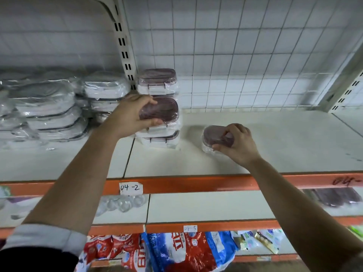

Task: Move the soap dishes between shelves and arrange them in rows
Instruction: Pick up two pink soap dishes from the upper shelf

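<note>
Both hands are on the upper white shelf (pixel 255 154). My left hand (pixel 129 114) grips a wrapped soap dish with a dark purple lid (pixel 163 110), the top one of a front stack (pixel 159 138) beside the shelf upright. Behind it stands another stack of the same dishes (pixel 157 81). My right hand (pixel 237 142) pinches a single purple-lidded soap dish (pixel 214 138) that lies on the shelf to the right of the stacks. More purple dishes (pixel 337 197) show blurred on the shelf below at the far right.
Stacks of grey-lidded wrapped dishes (pixel 53 110) fill the shelf bay to the left. A slotted upright (pixel 123 46) divides the bays. Orange shelf edges carry paper labels (pixel 130 188). Clear round items (pixel 123 203) sit on the middle shelf; colourful bags (pixel 176 250) hang below.
</note>
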Demonstrator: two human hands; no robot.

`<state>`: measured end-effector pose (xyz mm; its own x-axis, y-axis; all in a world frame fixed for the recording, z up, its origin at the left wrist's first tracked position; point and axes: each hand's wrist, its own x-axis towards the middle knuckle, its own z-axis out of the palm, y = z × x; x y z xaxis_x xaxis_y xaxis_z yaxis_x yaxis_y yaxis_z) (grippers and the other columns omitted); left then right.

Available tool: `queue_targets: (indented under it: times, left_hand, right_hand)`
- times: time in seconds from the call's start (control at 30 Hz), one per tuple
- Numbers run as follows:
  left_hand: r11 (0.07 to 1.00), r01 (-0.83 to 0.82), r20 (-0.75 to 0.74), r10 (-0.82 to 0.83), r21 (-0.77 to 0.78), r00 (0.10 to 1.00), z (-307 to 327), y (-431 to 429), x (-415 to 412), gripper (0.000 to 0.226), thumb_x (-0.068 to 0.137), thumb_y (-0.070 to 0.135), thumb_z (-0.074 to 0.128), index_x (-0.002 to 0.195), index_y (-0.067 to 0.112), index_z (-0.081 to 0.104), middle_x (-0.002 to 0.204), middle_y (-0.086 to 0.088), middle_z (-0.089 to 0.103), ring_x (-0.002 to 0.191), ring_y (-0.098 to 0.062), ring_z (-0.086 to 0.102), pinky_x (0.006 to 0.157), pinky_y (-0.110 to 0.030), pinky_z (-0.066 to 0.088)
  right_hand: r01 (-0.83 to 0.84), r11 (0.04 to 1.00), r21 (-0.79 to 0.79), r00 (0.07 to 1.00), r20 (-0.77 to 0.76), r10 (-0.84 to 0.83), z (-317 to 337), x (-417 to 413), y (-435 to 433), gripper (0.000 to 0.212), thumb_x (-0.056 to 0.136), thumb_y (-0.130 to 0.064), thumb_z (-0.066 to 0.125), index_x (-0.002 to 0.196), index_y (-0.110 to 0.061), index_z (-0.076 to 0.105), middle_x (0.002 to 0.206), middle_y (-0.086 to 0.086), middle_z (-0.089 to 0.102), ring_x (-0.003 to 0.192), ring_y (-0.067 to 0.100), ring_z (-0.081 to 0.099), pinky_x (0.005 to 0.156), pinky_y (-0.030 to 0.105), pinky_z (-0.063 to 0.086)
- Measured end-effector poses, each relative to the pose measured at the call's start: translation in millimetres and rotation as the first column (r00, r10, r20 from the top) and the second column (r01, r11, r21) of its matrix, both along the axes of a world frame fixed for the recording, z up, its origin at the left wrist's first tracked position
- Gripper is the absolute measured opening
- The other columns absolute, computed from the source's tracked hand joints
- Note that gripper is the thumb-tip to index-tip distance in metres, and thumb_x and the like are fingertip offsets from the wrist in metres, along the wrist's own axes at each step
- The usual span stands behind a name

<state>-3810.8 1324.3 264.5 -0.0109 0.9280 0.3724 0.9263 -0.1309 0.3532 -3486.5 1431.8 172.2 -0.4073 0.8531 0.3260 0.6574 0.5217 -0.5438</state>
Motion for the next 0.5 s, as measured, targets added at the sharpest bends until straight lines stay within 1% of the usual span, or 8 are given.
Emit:
queue_targets:
  times: [0.1, 0.2, 0.23, 0.27, 0.33, 0.37, 0.43, 0.5]
  left_hand:
    - [0.999, 0.014, 0.043, -0.016, 0.045, 0.999, -9.4, 8.1, -9.6, 0.090, 0.070, 0.083, 0.055, 0.130, 0.018, 0.063, 0.139, -0.006, 0.055, 0.130, -0.027, 0.049, 0.111, -0.047, 0.039]
    - [0.995, 0.012, 0.052, -0.017, 0.097, 0.999, -16.9, 17.9, -13.9, 0.082, 0.075, 0.072, 0.055, 0.129, 0.012, 0.065, 0.132, -0.011, 0.058, 0.124, -0.033, 0.052, 0.107, -0.041, 0.041]
    - [0.993, -0.001, 0.033, -0.003, 0.117, 0.999, -19.3, 18.8, -13.3, 0.081, 0.076, 0.070, 0.053, 0.130, 0.012, 0.065, 0.129, -0.012, 0.058, 0.122, -0.035, 0.051, 0.106, -0.040, 0.041]
    - [0.990, -0.016, 0.019, 0.013, 0.137, 1.000, -22.0, 17.7, -11.8, 0.080, 0.078, 0.071, 0.051, 0.131, 0.012, 0.064, 0.129, -0.013, 0.057, 0.122, -0.036, 0.050, 0.106, -0.042, 0.040]
    - [0.985, -0.044, 0.021, 0.041, 0.167, 0.999, -30.3, 10.0, -8.6, 0.079, 0.083, 0.070, 0.052, 0.135, 0.012, 0.060, 0.134, -0.014, 0.051, 0.127, -0.035, 0.045, 0.109, -0.046, 0.039]
    - [0.983, -0.064, 0.025, 0.061, 0.171, 0.998, -36.1, 5.0, -8.8, 0.077, 0.084, 0.067, 0.055, 0.139, 0.012, 0.055, 0.138, -0.014, 0.046, 0.131, -0.035, 0.042, 0.111, -0.047, 0.038]
    - [0.973, -0.116, 0.001, 0.118, 0.201, 0.993, -46.8, -7.5, -9.2, 0.073, 0.088, 0.056, 0.061, 0.143, 0.011, 0.048, 0.143, -0.015, 0.041, 0.134, -0.034, 0.040, 0.112, -0.049, 0.038]
    - [0.936, -0.154, -0.008, 0.165, 0.318, 0.986, -59.5, -20.3, -9.2, 0.063, 0.093, 0.049, 0.060, 0.138, 0.006, 0.050, 0.135, -0.019, 0.047, 0.125, -0.034, 0.047, 0.104, -0.049, 0.045]
  right_hand:
    - [0.034, 0.999, 0.009, 0.999, 0.014, -0.034, -0.7, -4.4, -6.5, 0.051, 0.066, -0.043, 0.087, 0.099, -0.015, 0.060, 0.114, 0.004, 0.058, 0.114, 0.031, 0.045, 0.088, 0.026, 0.030]
    - [0.065, 0.998, 0.009, 0.997, 0.041, -0.065, -1.7, -6.6, -11.3, 0.062, 0.060, -0.066, 0.074, 0.098, -0.019, 0.059, 0.112, 0.001, 0.059, 0.112, 0.031, 0.048, 0.087, 0.024, 0.029]
    - [0.075, 0.997, 0.022, 0.997, 0.034, -0.075, -1.9, -7.3, -13.5, 0.065, 0.059, -0.069, 0.070, 0.099, -0.019, 0.059, 0.112, 0.002, 0.060, 0.111, 0.031, 0.049, 0.087, 0.024, 0.028]
    - [0.090, 0.995, 0.031, 0.996, 0.021, -0.091, -1.4, -8.2, -16.8, 0.064, 0.060, -0.066, 0.074, 0.100, -0.018, 0.060, 0.113, 0.002, 0.059, 0.111, 0.031, 0.048, 0.086, 0.024, 0.028]
    - [0.128, 0.991, 0.024, 0.992, -0.025, -0.128, 0.9, -11.0, -23.7, 0.057, 0.064, -0.050, 0.085, 0.104, -0.015, 0.062, 0.116, 0.003, 0.057, 0.114, 0.030, 0.044, 0.086, 0.024, 0.030]
    - [0.145, 0.989, 0.021, 0.988, -0.058, -0.143, 3.7, -12.8, -26.8, 0.055, 0.065, -0.046, 0.087, 0.104, -0.015, 0.063, 0.115, 0.001, 0.056, 0.114, 0.030, 0.043, 0.086, 0.024, 0.030]
    - [0.169, 0.983, 0.065, 0.977, -0.144, -0.158, 14.0, -18.5, -31.1, 0.056, 0.063, -0.053, 0.083, 0.101, -0.017, 0.062, 0.110, -0.003, 0.055, 0.111, 0.028, 0.045, 0.084, 0.021, 0.029]
    - [0.180, 0.975, 0.133, 0.955, -0.263, -0.140, 32.3, -29.3, -35.6, 0.062, 0.060, -0.062, 0.072, 0.100, -0.017, 0.061, 0.103, -0.007, 0.054, 0.106, 0.023, 0.047, 0.083, 0.021, 0.031]
